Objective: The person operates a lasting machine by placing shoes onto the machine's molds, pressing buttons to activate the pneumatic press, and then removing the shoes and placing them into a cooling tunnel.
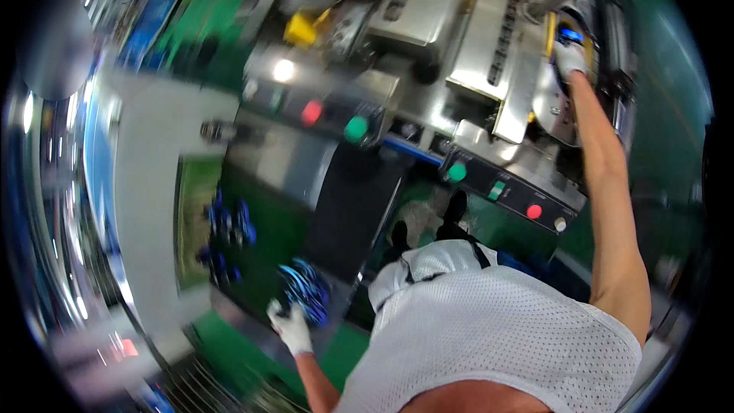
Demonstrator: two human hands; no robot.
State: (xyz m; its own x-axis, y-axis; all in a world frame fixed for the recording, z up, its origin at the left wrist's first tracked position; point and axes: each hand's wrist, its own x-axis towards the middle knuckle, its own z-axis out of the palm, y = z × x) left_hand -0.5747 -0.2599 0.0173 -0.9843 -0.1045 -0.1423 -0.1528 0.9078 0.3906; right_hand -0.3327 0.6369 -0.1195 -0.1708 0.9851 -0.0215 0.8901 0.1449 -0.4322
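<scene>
My left hand [290, 329], in a white glove, is low at the left, at the near edge of a bundle of shiny blue, strand-like pieces [307, 292]. Its thumb and fingers look apart, with a dark gap between them. Far to the right, my outstretched right arm ends in another white glove. That right hand [570, 58] is closed at a small shiny blue piece [569, 35] on the metal machine [553, 103]. Blur hides the exact grip and the kind of the blue piece.
More blue pieces [229, 223] lie on the green surface [267, 222] at the left. Control panels with green and red buttons [534, 212] run along the machine's front. Metal covers [480, 53] and yellow parts [300, 30] stand behind. A pale panel [149, 183] rises at far left.
</scene>
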